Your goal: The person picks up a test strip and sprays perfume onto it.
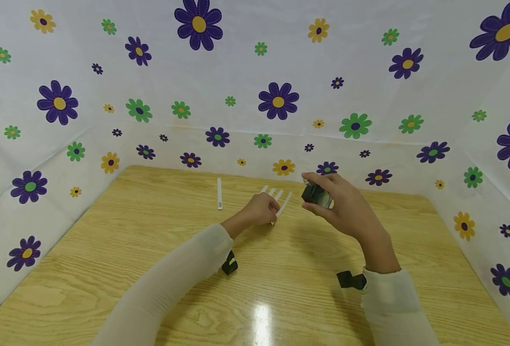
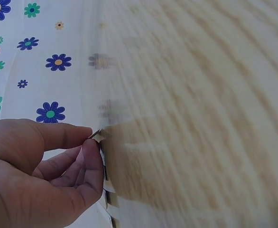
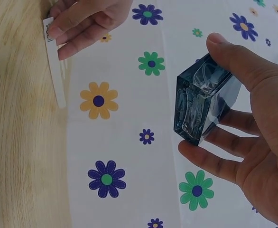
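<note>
My left hand (image 1: 261, 209) pinches the near end of a white paper strip (image 1: 284, 203) between thumb and fingers, low over the table. In the right wrist view this strip (image 3: 57, 78) shows small dark print at the pinched end. Several more white strips (image 1: 272, 191) lie just beyond the left hand, partly hidden by it. Another strip (image 1: 219, 193) lies apart to the left. My right hand (image 1: 345, 204) grips a dark bluish glass perfume bottle (image 1: 317, 195) in the air, right of the strips. Its thick glass base (image 3: 193, 107) faces the right wrist camera.
A wooden table (image 1: 107, 250) spreads below both hands. White flower-printed cloth (image 1: 237, 72) stands behind it and along both sides. Black wrist camera mounts (image 1: 230, 264) hang under both sleeves.
</note>
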Demonstrator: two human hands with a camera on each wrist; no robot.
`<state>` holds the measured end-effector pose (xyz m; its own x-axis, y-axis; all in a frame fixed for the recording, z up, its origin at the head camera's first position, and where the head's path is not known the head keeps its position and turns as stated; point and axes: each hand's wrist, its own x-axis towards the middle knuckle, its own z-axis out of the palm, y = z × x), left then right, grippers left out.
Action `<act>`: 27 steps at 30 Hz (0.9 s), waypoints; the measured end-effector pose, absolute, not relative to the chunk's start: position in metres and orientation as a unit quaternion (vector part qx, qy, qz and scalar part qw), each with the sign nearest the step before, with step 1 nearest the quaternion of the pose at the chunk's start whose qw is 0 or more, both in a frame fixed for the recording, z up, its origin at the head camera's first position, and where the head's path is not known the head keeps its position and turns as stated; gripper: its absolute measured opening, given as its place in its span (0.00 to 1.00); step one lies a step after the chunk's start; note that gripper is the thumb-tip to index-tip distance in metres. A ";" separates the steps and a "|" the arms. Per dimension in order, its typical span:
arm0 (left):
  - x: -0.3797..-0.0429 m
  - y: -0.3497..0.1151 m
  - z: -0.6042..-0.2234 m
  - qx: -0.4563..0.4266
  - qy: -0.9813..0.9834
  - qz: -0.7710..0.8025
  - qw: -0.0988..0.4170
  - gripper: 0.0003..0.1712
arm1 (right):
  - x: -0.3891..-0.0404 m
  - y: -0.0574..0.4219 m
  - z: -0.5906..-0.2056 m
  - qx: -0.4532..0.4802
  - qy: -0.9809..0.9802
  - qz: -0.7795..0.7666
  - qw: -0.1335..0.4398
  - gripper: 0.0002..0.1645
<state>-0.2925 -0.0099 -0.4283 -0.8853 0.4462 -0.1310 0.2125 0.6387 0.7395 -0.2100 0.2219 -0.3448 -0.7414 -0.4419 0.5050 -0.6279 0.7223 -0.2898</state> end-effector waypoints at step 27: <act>-0.297 -0.047 -0.424 0.175 0.885 0.408 0.143 0.18 | -0.210 0.221 -0.346 0.302 -0.904 0.225 0.204 0.39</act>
